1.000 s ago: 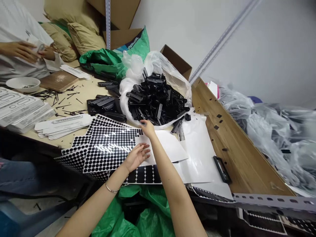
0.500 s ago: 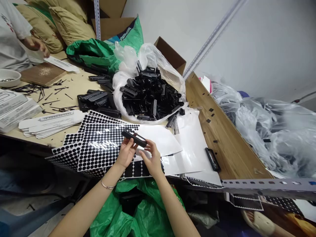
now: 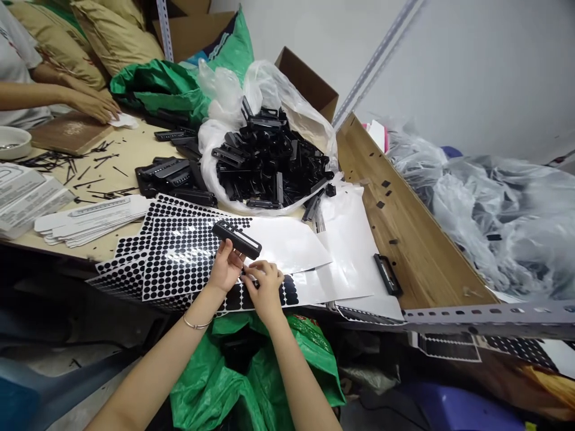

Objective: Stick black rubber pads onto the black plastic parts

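My left hand (image 3: 227, 265) holds a long black plastic part (image 3: 236, 239) just above the sheets of black round stickers (image 3: 179, 251). My right hand (image 3: 265, 286) is beside it, fingers pinched down on a sheet of larger black oval stickers (image 3: 287, 292) at the table's near edge. A clear bag heaped with black plastic parts (image 3: 265, 164) lies further back on the table.
White backing sheets (image 3: 350, 263) lie to the right, with a wooden board (image 3: 413, 239) and one black part (image 3: 387, 274) on it. Another person's hand (image 3: 92, 108) works at the far left, near white cards (image 3: 90, 218) and a bowl (image 3: 11, 140). A green bag (image 3: 251, 383) hangs below.
My right hand took a black part from the heap and brought it near. Now my left hand holds it, and my right hand has dropped to the oval sticker sheet.
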Tool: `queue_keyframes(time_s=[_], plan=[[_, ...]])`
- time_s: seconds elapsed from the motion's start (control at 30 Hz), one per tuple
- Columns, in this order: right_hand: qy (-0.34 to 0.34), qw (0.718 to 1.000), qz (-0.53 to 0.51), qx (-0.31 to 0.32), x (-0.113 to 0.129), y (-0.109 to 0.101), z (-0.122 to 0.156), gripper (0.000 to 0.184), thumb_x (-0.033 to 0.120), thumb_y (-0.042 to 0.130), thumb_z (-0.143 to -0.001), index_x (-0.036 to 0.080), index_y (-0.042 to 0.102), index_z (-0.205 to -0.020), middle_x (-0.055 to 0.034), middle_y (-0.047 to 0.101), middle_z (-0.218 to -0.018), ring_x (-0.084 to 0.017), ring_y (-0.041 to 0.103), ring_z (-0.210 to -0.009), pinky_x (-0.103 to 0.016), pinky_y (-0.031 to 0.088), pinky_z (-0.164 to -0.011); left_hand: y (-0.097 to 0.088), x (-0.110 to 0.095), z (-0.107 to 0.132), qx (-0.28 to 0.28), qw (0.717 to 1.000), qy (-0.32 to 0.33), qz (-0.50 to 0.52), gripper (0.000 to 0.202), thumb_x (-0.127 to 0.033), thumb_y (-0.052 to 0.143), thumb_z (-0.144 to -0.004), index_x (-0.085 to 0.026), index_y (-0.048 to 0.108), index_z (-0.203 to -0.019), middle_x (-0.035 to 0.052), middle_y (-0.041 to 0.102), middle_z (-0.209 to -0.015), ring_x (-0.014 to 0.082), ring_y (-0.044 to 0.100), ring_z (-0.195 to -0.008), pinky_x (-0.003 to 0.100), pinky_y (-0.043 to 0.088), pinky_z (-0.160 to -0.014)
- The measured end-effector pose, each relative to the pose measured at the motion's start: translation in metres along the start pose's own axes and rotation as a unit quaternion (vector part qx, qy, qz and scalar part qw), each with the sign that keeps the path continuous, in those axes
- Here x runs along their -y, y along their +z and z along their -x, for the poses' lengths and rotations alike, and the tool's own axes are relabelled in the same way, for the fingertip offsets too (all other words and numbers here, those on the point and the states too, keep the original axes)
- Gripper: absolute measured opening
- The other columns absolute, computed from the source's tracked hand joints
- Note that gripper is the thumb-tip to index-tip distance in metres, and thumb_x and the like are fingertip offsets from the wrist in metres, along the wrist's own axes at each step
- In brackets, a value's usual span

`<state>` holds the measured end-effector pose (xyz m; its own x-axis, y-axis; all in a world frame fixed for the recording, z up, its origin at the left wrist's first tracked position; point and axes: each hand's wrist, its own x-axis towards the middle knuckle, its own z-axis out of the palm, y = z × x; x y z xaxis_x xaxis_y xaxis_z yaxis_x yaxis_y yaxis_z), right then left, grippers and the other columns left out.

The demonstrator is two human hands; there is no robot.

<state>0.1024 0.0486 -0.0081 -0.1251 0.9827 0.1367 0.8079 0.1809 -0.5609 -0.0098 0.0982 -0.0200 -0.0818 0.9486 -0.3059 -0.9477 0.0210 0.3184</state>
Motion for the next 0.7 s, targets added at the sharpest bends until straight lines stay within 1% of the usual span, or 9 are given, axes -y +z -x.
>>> queue_keyframes(time_s=[0.07, 0.13, 0.23, 0.33, 0.4, 0.47, 0.53, 0.6, 0.7], plan=[[0.031, 0.999, -0.024, -0.004, 0.004, 0.002, -0.003, 0.014, 0.028, 0.061, -0.089, 0.028, 0.075, -0.09, -0.0046, 0.067, -0.101, -0.026, 0.053, -0.103, -0.048, 0.03, -0.094, 0.001, -0.001, 0.0, -0.007, 1.0, -0.009, 0.004, 0.014, -0.026, 0.079, -0.076, -0.021, 0.065, -0.074, -0.0052, 0.074, -0.075, 0.01, 0.068, -0.07, 0.024, 0.055, -0.077], [0.048, 0.998, -0.043, -0.005, 0.005, 0.001, -0.006, 0.017, 0.029, 0.058, -0.09, 0.027, 0.074, -0.084, -0.004, 0.067, -0.095, -0.026, 0.053, -0.101, -0.048, 0.028, -0.093, 0.002, -0.001, 0.0, -0.007, 1.0, -0.017, -0.004, 0.014, -0.025, 0.078, -0.077, -0.021, 0.065, -0.074, -0.005, 0.073, -0.075, 0.0101, 0.068, -0.07, 0.023, 0.054, -0.076], [0.057, 0.997, -0.057, -0.006, 0.006, 0.0, -0.011, 0.017, 0.028, 0.057, -0.089, 0.025, 0.072, -0.082, -0.0042, 0.068, -0.092, -0.026, 0.053, -0.1, -0.048, 0.027, -0.092, 0.001, 0.0, -0.001, 0.004, 0.999, -0.016, -0.03, 0.013, -0.025, 0.078, -0.077, -0.023, 0.065, -0.077, -0.0051, 0.074, -0.08, 0.0109, 0.069, -0.076, 0.025, 0.054, -0.08], [0.074, 0.996, -0.046, -0.005, 0.009, 0.003, -0.015, 0.011, 0.021, 0.058, -0.084, 0.023, 0.069, -0.083, -0.0056, 0.068, -0.097, -0.027, 0.052, -0.102, -0.048, 0.028, -0.091, -0.002, 0.002, -0.001, 0.023, 0.999, -0.016, -0.039, 0.019, -0.026, 0.082, -0.071, -0.024, 0.065, -0.079, -0.0058, 0.074, -0.082, 0.012, 0.07, -0.081, 0.026, 0.054, -0.081], [0.08, 0.996, -0.03, -0.001, 0.012, 0.005, -0.016, 0.012, 0.015, 0.057, -0.081, 0.022, 0.067, -0.082, -0.0065, 0.068, -0.1, -0.028, 0.052, -0.103, -0.048, 0.029, -0.091, -0.004, 0.003, -0.001, 0.028, 0.999, -0.018, -0.041, 0.023, -0.027, 0.085, -0.068, -0.025, 0.064, -0.079, -0.0063, 0.074, -0.082, 0.0124, 0.07, -0.082, 0.026, 0.054, -0.08], [0.074, 0.997, -0.026, 0.01, 0.014, 0.004, -0.016, 0.015, 0.012, 0.056, -0.08, 0.022, 0.066, -0.08, -0.007, 0.068, -0.099, -0.029, 0.051, -0.102, -0.05, 0.029, -0.092, -0.005, 0.004, -0.002, 0.024, 0.999, -0.015, -0.046, 0.024, -0.029, 0.085, -0.068, -0.025, 0.064, -0.079, -0.0065, 0.074, -0.082, 0.0126, 0.07, -0.083, 0.026, 0.054, -0.081], [0.071, 0.996, -0.044, 0.022, 0.014, -0.002, -0.014, 0.013, 0.015, 0.057, -0.08, 0.022, 0.065, -0.076, -0.0067, 0.068, -0.093, -0.029, 0.052, -0.101, -0.053, 0.029, -0.094, -0.006, 0.004, -0.002, 0.018, 0.999, -0.008, -0.048, 0.023, -0.029, 0.084, -0.07, -0.025, 0.064, -0.079, -0.0068, 0.073, -0.08, 0.0122, 0.069, -0.084, 0.025, 0.054, -0.082], [0.075, 0.993, -0.087, 0.023, 0.01, -0.014, -0.009, 0.01, 0.021, 0.059, -0.081, 0.023, 0.065, -0.073, -0.0056, 0.067, -0.088, -0.029, 0.053, -0.098, -0.052, 0.031, -0.095, -0.005, 0.005, -0.003, 0.014, 0.999, -0.004, -0.041, 0.022, -0.029, 0.084, -0.07, -0.025, 0.065, -0.08, -0.007, 0.072, -0.079, 0.0113, 0.069, -0.083, 0.023, 0.054, -0.081], [0.068, 0.977, -0.199, -0.022, 0.001, -0.036, -0.003, 0.01, 0.03, 0.062, -0.08, 0.023, 0.064, -0.074, -0.0041, 0.062, -0.088, -0.025, 0.056, -0.095, -0.045, 0.039, -0.092, -0.004, 0.006, -0.003, 0.018, 0.999, -0.006, -0.049, 0.025, -0.029, 0.086, -0.066, -0.024, 0.066, -0.078, -0.0068, 0.072, -0.077, 0.0099, 0.068, -0.074, 0.021, 0.054, -0.074]])
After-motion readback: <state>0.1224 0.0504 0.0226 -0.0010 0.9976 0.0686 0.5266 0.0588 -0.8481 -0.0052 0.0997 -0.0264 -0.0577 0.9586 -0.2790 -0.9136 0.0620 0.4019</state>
